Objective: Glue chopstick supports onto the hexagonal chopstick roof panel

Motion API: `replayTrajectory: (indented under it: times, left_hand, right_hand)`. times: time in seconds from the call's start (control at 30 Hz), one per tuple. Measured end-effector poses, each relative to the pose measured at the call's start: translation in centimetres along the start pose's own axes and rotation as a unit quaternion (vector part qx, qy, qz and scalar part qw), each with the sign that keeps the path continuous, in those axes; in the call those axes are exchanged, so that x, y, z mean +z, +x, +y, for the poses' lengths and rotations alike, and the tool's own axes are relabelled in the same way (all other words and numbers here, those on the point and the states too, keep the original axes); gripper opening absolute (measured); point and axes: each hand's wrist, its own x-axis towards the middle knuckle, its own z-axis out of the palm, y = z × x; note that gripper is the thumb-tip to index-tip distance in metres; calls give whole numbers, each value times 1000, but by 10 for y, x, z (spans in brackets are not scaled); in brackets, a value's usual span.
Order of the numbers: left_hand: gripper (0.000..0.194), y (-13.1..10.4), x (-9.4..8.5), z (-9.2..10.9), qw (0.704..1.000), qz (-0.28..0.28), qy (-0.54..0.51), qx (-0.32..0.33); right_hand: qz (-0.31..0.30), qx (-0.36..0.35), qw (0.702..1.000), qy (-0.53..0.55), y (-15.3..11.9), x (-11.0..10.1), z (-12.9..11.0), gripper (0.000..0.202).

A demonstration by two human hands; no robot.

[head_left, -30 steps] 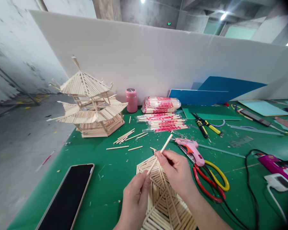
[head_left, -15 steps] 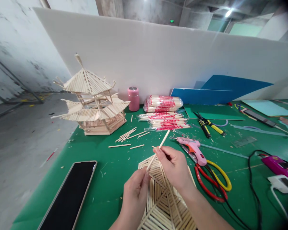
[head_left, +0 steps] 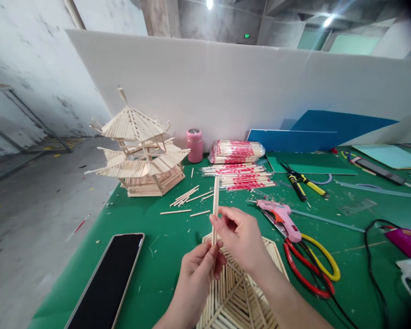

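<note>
Left hand (head_left: 200, 274): grip closed on lower end of pale sticks (head_left: 215, 208) | sticks: upright, above near slatted wooden panel (head_left: 238, 292) on green desk (head_left: 160, 269) | right hand (head_left: 243, 237): grip pinched closed around them higher up | glue gun (head_left: 281, 219): right

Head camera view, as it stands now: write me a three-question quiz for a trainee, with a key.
1. True or false: only the left hand grips the pale wood piece.
2. What lies over the red-and-yellow-handled tool? a) black phone; b) pink glue gun; c) blue board.
3. Fill in: the pink flask stands between the stick-built pagoda and the ____.

Key: 1 false, the right hand pinches it too; 2 b; 3 wrapped sticks.
</note>
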Motion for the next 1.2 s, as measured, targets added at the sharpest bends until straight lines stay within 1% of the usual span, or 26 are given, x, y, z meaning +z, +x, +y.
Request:
replayTrajectory:
  times: [0.07, 0.13, 0.2, 0.27, 0.33, 0.37, 0.4, 0.53, 0.6, 0.73, 0.87, 0.97, 1.07, 1.13, 1.2]
  left_hand:
    - [13, -1, 2, 3, 998, -20, -51, -35]
    - [13, -1, 4, 6, 994, -35, -83, -63]
    - [13, -2, 5, 7, 990, -43, -109, -81]
    - [12, -3, 5, 7, 985, -54, -128, -100]
    - [12, -5, 5, 6, 981, -68, -139, -116]
    - [12, -5, 5, 6, 980, -74, -142, -121]
    - [12, -6, 5, 5, 979, -78, -145, -124]
    - [14, -5, 4, 0, 977, -83, -146, -129]
    - [14, -5, 4, -2, 978, -78, -143, -127]
    - [15, -4, 5, -3, 981, -69, -134, -122]
    - [14, -4, 7, 2, 986, -45, -116, -114]
    - [13, -5, 8, 4, 989, -18, -99, -104]
    - [14, -5, 6, 1, 995, -4, -61, -79]
    - [13, -4, 5, -3, 998, 2, -24, -58]
    - [14, -3, 3, -5, 999, -1, 8, -40]
  right_hand:
    - [-6, 15, 998, 63, 1, 0, 1, 25]
    - [-21, 36, 988, 151, 2, 0, 4, 26]
    - [-39, 72, 968, 239, 5, 0, 8, 25]
    - [-60, 113, 941, 315, 6, 0, 12, 24]
    - [-83, 137, 918, 363, 6, 0, 16, 23]
    - [-86, 137, 915, 371, 5, 1, 17, 22]
    - [-83, 130, 918, 365, 5, 1, 19, 22]
    - [-49, 94, 953, 283, 2, 1, 21, 22]
    - [-45, 87, 962, 257, 2, 1, 22, 23]
    - [-47, 81, 966, 241, 1, 0, 23, 24]
    - [-72, 82, 955, 275, 1, -3, 24, 26]
    - [-53, 78, 952, 293, 0, -3, 24, 26]
    - [-50, 70, 963, 256, 0, -3, 21, 22]
    - [-58, 60, 975, 207, -1, -2, 18, 21]
    - [-50, 46, 986, 154, -1, -2, 16, 24]
